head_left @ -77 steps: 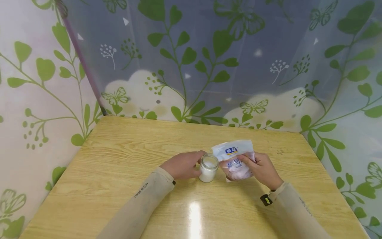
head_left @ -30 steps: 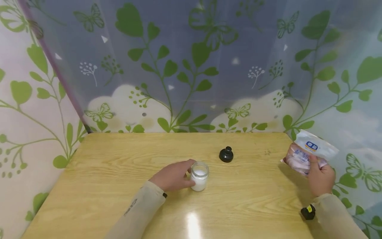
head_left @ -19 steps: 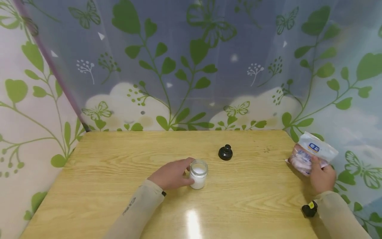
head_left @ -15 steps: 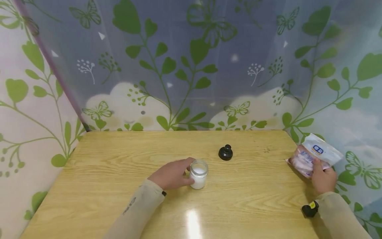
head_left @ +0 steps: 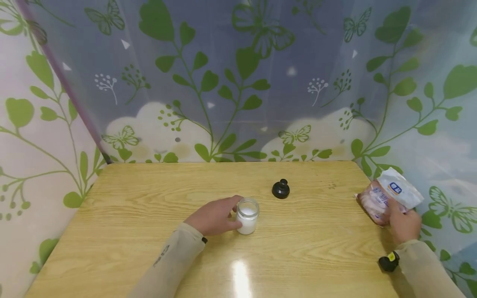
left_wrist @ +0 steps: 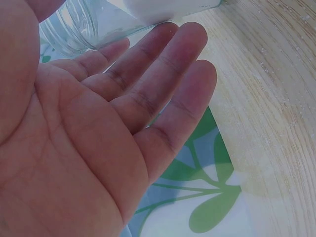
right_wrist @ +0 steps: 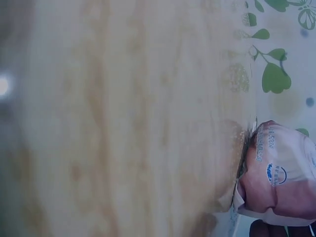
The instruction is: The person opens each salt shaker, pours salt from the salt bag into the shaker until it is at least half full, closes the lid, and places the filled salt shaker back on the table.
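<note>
My left hand holds a small open glass jar between thumb and index finger, near the middle of the table. White contents fill its lower part. In the left wrist view the jar's side shows above the fingers, the other fingers lying fairly straight. At the table's right edge my right hand grips a pink and white salt bag, thumb on its printed front. In the right wrist view the bag appears at the lower right, beside the table edge; most of that hand is hidden.
A black knobbed lid sits on the wooden table, behind and right of the jar. White grains dot the wood in the left wrist view. Patterned curtains stand behind and at both sides.
The salt bag has gone from beside the jar to the table's right edge in my right hand, uncovering the black lid. Lately it has tilted and lowered slightly. My left hand stays on the jar.
</note>
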`<control>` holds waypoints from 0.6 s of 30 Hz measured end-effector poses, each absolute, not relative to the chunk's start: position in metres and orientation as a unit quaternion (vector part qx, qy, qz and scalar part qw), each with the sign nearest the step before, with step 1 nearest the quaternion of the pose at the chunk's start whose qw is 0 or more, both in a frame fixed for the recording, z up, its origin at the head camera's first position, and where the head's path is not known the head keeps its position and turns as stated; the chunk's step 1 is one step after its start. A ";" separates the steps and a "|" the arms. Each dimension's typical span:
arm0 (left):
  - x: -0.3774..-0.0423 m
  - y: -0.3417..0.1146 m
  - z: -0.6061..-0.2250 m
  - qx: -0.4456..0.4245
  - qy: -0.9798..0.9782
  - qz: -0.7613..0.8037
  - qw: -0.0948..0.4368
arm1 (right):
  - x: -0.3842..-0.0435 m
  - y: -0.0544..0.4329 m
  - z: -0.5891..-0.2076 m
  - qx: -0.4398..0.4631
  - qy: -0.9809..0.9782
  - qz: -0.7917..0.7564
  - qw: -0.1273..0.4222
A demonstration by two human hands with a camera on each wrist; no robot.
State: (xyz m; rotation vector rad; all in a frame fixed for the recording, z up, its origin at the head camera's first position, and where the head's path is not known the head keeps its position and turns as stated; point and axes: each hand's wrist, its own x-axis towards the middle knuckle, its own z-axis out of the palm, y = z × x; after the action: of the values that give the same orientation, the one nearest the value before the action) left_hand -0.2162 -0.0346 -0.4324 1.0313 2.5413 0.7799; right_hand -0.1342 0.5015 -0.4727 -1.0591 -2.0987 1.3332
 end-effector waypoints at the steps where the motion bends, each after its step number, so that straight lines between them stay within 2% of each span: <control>1: -0.216 -0.034 -0.432 0.358 0.882 0.270 0.144 | -0.134 0.502 -0.473 -0.385 -0.758 0.478 0.221; 14: -0.216 -0.034 -0.431 0.360 0.882 0.268 0.142 | -0.131 0.506 -0.475 -0.405 -0.756 0.452 0.245; 18: -0.216 -0.034 -0.433 0.356 0.883 0.267 0.145 | -0.132 0.507 -0.478 -0.396 -0.742 0.468 0.271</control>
State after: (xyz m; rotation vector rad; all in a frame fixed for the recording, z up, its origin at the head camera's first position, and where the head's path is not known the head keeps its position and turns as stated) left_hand -0.2160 -0.0343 -0.4330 1.0264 2.5454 0.7704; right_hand -0.1320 0.5065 -0.4781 -1.0660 -1.9991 1.2600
